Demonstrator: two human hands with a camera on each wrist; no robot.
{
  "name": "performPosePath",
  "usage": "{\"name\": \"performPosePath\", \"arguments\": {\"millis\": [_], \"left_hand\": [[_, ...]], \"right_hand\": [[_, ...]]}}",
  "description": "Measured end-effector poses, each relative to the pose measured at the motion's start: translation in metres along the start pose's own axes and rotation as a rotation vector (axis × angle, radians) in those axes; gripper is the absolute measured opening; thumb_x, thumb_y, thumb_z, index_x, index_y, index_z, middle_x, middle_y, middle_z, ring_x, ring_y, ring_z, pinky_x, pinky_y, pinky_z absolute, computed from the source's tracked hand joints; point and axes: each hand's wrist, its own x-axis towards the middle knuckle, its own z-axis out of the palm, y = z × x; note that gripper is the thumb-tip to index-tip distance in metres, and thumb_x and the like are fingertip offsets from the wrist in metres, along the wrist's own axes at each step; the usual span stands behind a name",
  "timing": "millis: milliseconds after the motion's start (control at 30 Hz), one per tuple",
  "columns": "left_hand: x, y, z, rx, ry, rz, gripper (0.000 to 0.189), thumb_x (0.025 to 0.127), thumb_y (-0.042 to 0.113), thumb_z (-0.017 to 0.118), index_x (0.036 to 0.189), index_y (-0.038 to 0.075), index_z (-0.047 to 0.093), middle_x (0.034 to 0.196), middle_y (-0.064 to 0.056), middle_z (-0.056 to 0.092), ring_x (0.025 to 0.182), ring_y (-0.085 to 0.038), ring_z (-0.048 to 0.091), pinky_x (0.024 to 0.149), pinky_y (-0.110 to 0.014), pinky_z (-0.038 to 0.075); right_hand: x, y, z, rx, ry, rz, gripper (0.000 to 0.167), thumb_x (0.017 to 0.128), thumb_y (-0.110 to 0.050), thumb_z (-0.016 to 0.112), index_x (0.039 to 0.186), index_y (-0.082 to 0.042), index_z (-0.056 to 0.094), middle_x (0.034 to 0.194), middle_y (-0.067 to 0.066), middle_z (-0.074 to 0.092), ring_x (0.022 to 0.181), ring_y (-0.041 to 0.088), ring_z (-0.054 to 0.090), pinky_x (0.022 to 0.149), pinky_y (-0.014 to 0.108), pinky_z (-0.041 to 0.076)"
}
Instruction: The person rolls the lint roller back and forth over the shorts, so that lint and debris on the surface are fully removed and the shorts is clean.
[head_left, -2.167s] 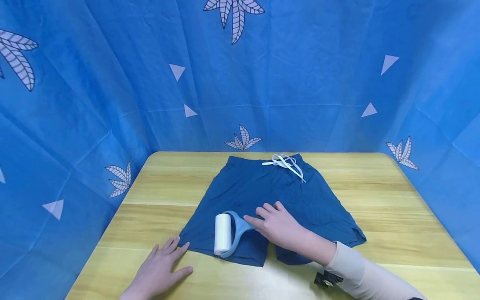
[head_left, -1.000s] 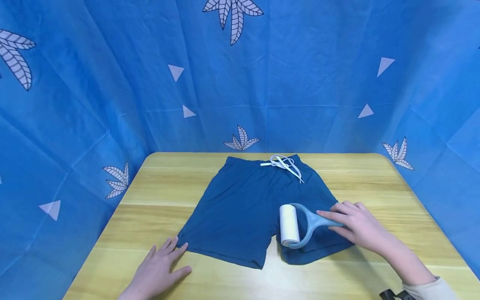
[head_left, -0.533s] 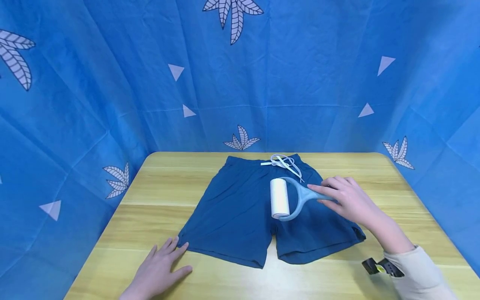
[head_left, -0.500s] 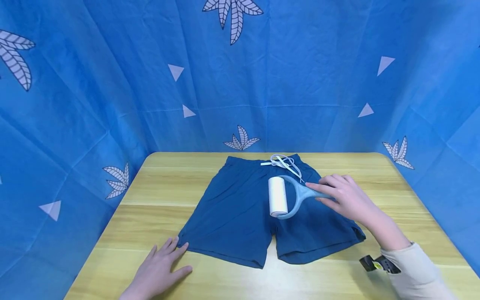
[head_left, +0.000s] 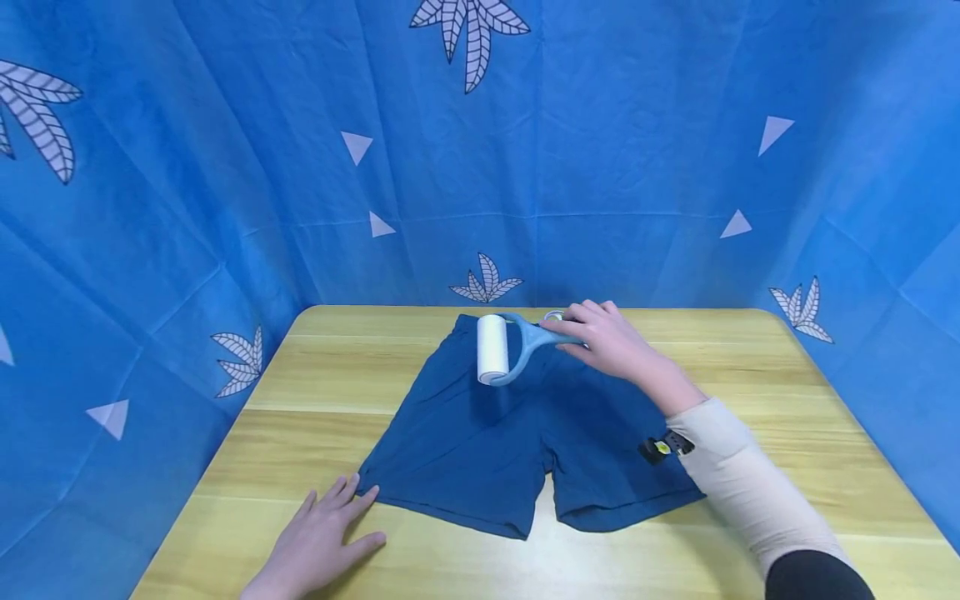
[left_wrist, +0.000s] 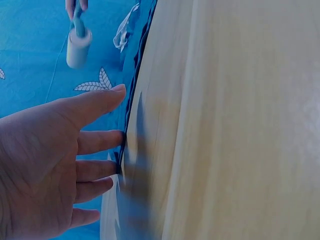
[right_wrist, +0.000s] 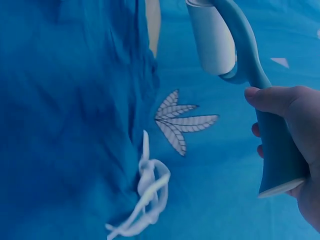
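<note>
Blue shorts [head_left: 465, 433] lie spread flat on the wooden table, waistband at the far side, with a white drawstring [right_wrist: 150, 195] tied there. My right hand [head_left: 609, 340] grips the blue handle of a lint roller [head_left: 492, 350], thumb along the handle in the right wrist view. The white roll is held up over the upper left part of the shorts, a gap showing beneath it in the left wrist view. My left hand [head_left: 318, 533] is spread flat, its fingertips touching the hem corner of the left leg. In the head view my right hand hides most of the drawstring.
A blue curtain [head_left: 637, 150] with white leaf and triangle prints hangs behind and at both sides of the table [head_left: 262, 450]. A small black device [head_left: 663, 448] is strapped at my right wrist, over the right leg of the shorts.
My right hand has carried the lint roller from the left leg across to the right leg, then up and leftwards to near the waistband. My left hand stays at the hem.
</note>
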Motion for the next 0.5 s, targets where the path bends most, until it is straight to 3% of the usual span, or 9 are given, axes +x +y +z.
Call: {"name": "performPosePath", "arguments": {"millis": [233,500], "left_hand": [[0.002,-0.001,0.001,0.001,0.001,0.001,0.073,0.084,0.067,0.058,0.138,0.018,0.057,0.15,-0.017,0.045,0.142,-0.04,0.036,0.111,-0.071,0.025],[0.002,-0.002,0.001,-0.002,-0.029,-0.014,0.076,0.083,0.069,0.057,0.139,0.018,0.056,0.151,-0.017,0.044,0.143,-0.04,0.035,0.112,-0.07,0.024]], "right_hand": [[0.033,0.004,0.035,0.013,-0.112,0.059,0.038,0.089,-0.026,0.072,0.127,-0.026,0.066,0.094,0.0,0.062,0.083,0.018,0.048,0.069,0.034,0.032],[0.04,0.008,0.068,-0.021,-0.267,0.133,0.041,0.091,-0.025,0.069,0.131,-0.027,0.063,0.098,0.003,0.061,0.089,0.021,0.051,0.073,0.038,0.037]]}}
